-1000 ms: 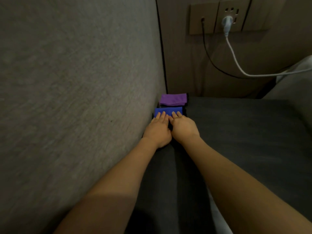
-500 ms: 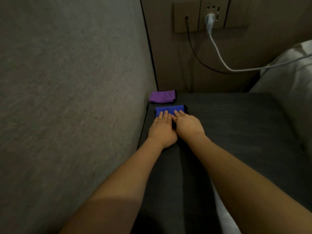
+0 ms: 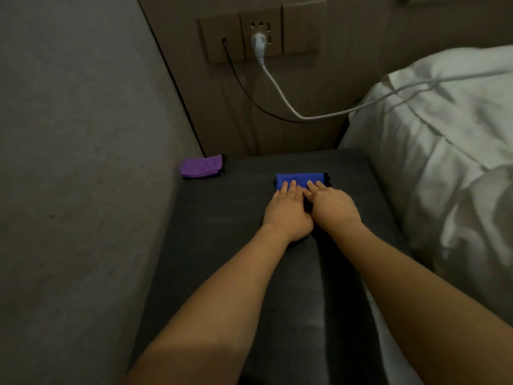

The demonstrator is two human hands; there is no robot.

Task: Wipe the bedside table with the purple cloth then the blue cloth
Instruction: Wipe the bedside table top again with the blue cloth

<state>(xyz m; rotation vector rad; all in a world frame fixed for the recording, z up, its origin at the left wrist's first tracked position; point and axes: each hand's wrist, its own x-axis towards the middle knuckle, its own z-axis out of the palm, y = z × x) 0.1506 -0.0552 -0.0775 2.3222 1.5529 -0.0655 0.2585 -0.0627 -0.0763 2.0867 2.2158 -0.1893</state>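
Blue cloth [image 3: 301, 180], head view: folded, mid bedside table [image 3: 222, 218], w/ left hand [image 3: 287, 211] & right hand [image 3: 331, 207] pressing flat, fingers straight, gripping nothing. Purple cloth [image 3: 201, 166] at back-left corner. Risk: cloth slips out under uneven pressure.

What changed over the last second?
Both hands, left and right, pushed the blue cloth rightward across the bedside table, away from the wall and the purple cloth. Unchanged: fingers flat on blue cloth, nothing gripped; purple cloth in its corner.
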